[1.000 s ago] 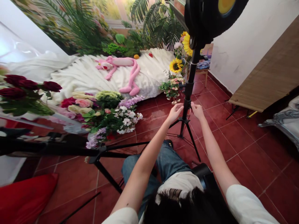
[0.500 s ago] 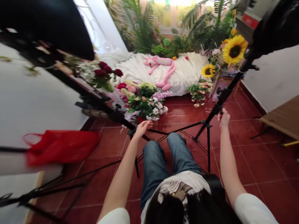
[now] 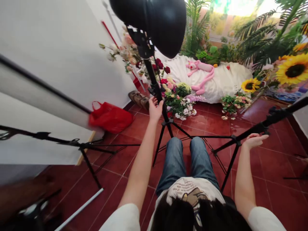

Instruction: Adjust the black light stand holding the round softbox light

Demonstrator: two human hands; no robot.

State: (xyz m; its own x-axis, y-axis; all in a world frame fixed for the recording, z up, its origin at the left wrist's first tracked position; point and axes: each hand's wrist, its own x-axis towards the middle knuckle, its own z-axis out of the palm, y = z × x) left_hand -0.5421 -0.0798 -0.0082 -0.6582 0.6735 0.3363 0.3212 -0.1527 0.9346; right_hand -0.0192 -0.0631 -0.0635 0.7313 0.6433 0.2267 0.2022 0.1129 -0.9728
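My left hand (image 3: 155, 109) is raised beside the black pole of the left light stand (image 3: 164, 110), just below its clamp knob (image 3: 153, 92). Its fingers are loosely curled and apart, and I cannot tell whether they touch the pole. My right hand (image 3: 255, 140) is palm up, its fingers stretched out just under the knob (image 3: 265, 130) of the right stand (image 3: 256, 129), which leans outward to the right. A large black lamp head (image 3: 166, 25) tops the left stand.
Tripod legs (image 3: 158, 141) spread by my knees (image 3: 175, 150). Artificial flowers (image 3: 184, 104), a pink plush toy (image 3: 203, 67) on white cloth (image 3: 222, 86), and sunflowers (image 3: 293, 69) lie ahead. A red bag (image 3: 113, 117), another tripod (image 3: 88, 160) and a pale rod (image 3: 79, 208) are at left.
My view has turned left. The left stand now looks more upright and the right one leans further right. My left hand has moved up along its pole; my right hand has opened palm up.
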